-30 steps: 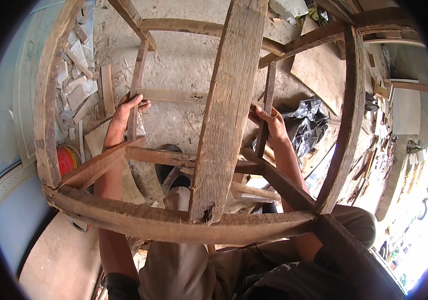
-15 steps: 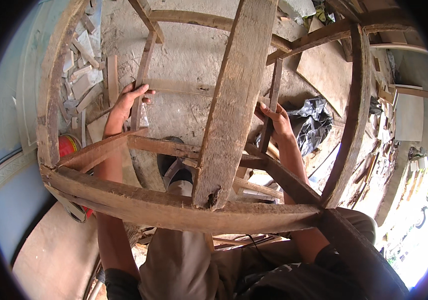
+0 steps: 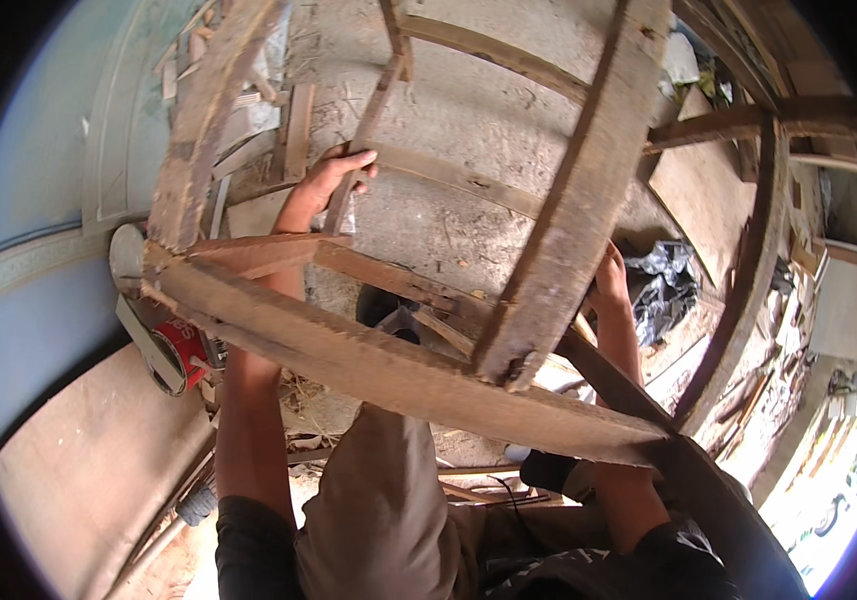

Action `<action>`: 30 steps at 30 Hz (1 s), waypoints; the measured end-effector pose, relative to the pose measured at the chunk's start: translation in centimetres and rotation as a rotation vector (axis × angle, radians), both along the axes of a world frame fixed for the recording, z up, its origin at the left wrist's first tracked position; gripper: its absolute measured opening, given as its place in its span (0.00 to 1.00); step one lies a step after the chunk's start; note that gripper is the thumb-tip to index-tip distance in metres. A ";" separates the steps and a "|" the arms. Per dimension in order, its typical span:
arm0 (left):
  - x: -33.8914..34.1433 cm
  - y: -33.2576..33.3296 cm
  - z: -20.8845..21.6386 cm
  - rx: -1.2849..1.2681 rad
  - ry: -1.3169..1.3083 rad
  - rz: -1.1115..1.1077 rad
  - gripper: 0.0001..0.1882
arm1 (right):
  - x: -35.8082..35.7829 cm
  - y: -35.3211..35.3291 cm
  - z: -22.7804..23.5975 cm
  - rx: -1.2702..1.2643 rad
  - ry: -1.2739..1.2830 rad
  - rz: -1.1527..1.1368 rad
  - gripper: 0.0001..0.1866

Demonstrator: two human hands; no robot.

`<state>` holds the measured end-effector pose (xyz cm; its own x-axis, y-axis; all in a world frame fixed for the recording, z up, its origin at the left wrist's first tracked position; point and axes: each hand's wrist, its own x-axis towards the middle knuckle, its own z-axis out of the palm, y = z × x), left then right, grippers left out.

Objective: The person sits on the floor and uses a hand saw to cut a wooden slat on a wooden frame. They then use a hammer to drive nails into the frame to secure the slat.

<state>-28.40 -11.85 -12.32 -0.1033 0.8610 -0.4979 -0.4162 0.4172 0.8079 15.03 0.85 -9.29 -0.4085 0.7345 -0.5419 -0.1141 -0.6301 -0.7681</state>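
A rough wooden frame (image 3: 388, 360) of old brown bars, like a chair or stool frame, hangs tilted over my legs. My left hand (image 3: 333, 180) is closed round a thin upright bar (image 3: 375, 105) on its left side, thumb laid across the wood. A wide plank (image 3: 588, 190) runs lengthwise through the middle of the frame. Just right of this plank is my right hand (image 3: 608, 278), gripping the frame's right side; the plank hides part of its fingers and the bar there. Both forearms reach up through or behind the front bar.
Wood offcuts (image 3: 248, 110) lie at the upper left by the blue wall (image 3: 38, 180). A red can (image 3: 180, 350) stands left of my left forearm. Crumpled black plastic (image 3: 663, 290) and a flat board (image 3: 703, 190) lie on the right, with more scrap wood beyond.
The frame has swung round and tilted, its right end lower and the middle plank farther right. Both hands have shifted right with it, still gripping. More of the red can shows.
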 end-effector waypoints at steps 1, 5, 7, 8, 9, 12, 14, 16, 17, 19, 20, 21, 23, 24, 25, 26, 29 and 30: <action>0.2 0.4 -0.1 -0.015 0.004 0.031 0.10 | 0.2 0.0 -0.2 -0.015 0.031 -0.005 0.13; 0.4 0.0 2.2 -0.146 0.131 0.035 0.12 | -0.8 -0.4 0.0 -0.019 0.008 -0.039 0.15; 0.6 -0.2 1.3 -0.099 0.151 0.045 0.13 | -0.8 -0.2 0.6 -0.001 -0.007 -0.033 0.16; 0.4 -0.5 1.0 -0.077 0.161 0.049 0.13 | -1.3 -0.4 0.4 -0.007 -0.020 -0.045 0.18; 0.2 -0.8 0.9 -0.059 0.155 0.058 0.14 | -1.1 -0.2 -0.3 -0.028 -0.008 -0.025 0.18; 0.4 0.2 0.3 -0.080 0.163 -0.011 0.17 | -0.1 0.3 -0.1 -0.031 -0.008 -0.001 0.19; 0.4 0.2 0.1 -0.067 0.163 -0.030 0.17 | -0.4 0.2 0.2 -0.070 0.016 0.012 0.21; 0.6 0.5 0.4 -0.074 0.177 -0.040 0.17 | -0.3 0.2 0.1 -0.040 -0.051 0.024 0.22; 0.6 0.8 0.5 -0.081 0.184 -0.042 0.17 | -0.2 0.6 0.0 -0.015 -0.084 0.042 0.22; 0.4 0.7 0.8 -0.104 0.209 -0.048 0.18 | -0.6 0.8 0.6 0.091 -0.205 0.089 0.26; 0.4 0.6 0.8 -0.115 0.225 -0.053 0.19 | -0.6 1.0 -0.1 0.154 -0.336 0.060 0.30; 0.5 0.6 0.8 -0.127 0.236 -0.060 0.20 | -1.5 1.4 -0.3 0.216 -0.471 0.029 0.35; 0.5 0.7 0.7 -0.141 0.308 -0.061 0.24 | -2.1 1.2 -0.1 0.173 -0.595 -0.024 0.51; 0.4 0.8 0.8 -0.141 0.371 -0.052 0.27 | -2.3 1.3 -0.4 0.212 -0.604 -0.005 0.53; 0.2 1.0 1.0 -0.140 0.435 -0.043 0.30 | -2.6 1.5 -0.7 0.250 -0.611 0.015 0.55; -0.7 1.5 0.8 -0.154 0.489 -0.014 0.33 | -3.1 1.8 -1.1 0.289 -0.617 0.035 0.56; 0.5 6.4 3.7 -0.195 0.369 0.030 0.37 | 0.8 4.1 -6.3 0.449 -0.760 -0.005 0.51; 0.6 6.9 3.9 -0.152 0.540 -0.068 0.35 | 0.8 4.3 -6.9 0.511 -0.791 -0.037 0.46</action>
